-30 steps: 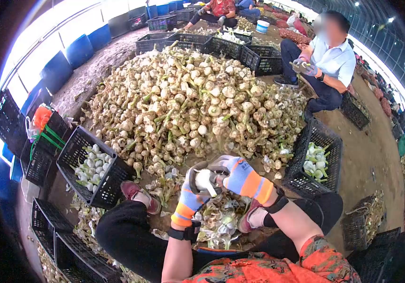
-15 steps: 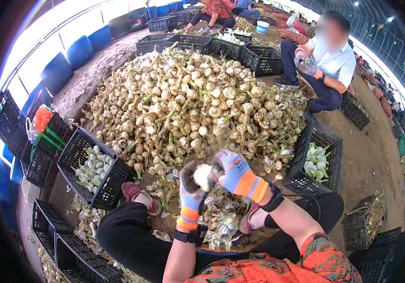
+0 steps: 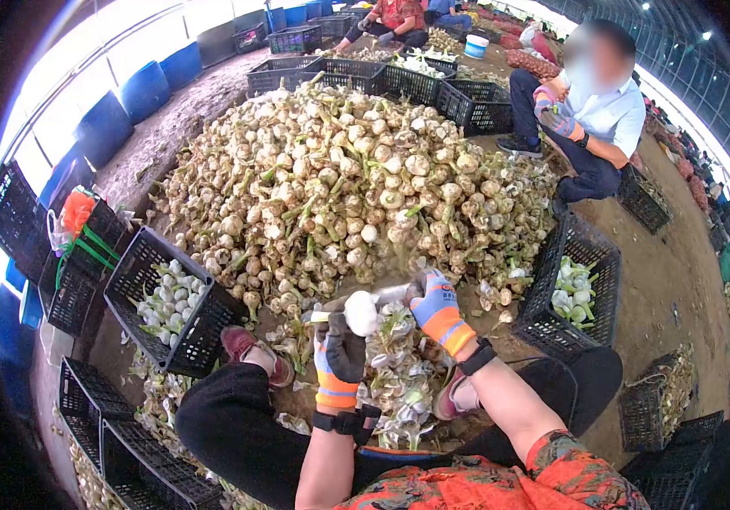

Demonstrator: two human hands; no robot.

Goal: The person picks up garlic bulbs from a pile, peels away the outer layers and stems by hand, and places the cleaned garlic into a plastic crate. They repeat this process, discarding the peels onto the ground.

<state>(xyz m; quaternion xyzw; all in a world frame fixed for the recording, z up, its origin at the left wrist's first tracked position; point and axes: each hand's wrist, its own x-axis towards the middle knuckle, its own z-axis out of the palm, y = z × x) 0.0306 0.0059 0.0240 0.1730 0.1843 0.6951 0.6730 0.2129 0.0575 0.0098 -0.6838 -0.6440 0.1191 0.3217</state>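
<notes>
My left hand (image 3: 339, 353), in a blue, orange and grey work glove, is closed around a garlic bulb (image 3: 361, 314). The bulb is white and clean, and its cut stem points left past the thumb. To the right of it my gloved right hand (image 3: 437, 310) has its fingers pinched together. A pale, blurred strip of garlic skin (image 3: 392, 294) stretches from the bulb side to those fingertips. Beneath both hands lies a heap of peeled skins (image 3: 403, 387) between my feet. Just ahead rises a large pile of unpeeled garlic (image 3: 339, 178).
A black crate (image 3: 199, 327) of white bulbs stands at left, another crate (image 3: 535, 319) of trimmed garlic at right. More black crates (image 3: 474, 109) line the pile's far side. A co-worker (image 3: 607, 119) crouches at right; another person (image 3: 390, 25) sits at the back.
My right hand has moved right, away from the bulb, drawing a strip of skin. The bulb in my left hand has turned, and more of its white surface and stem shows.
</notes>
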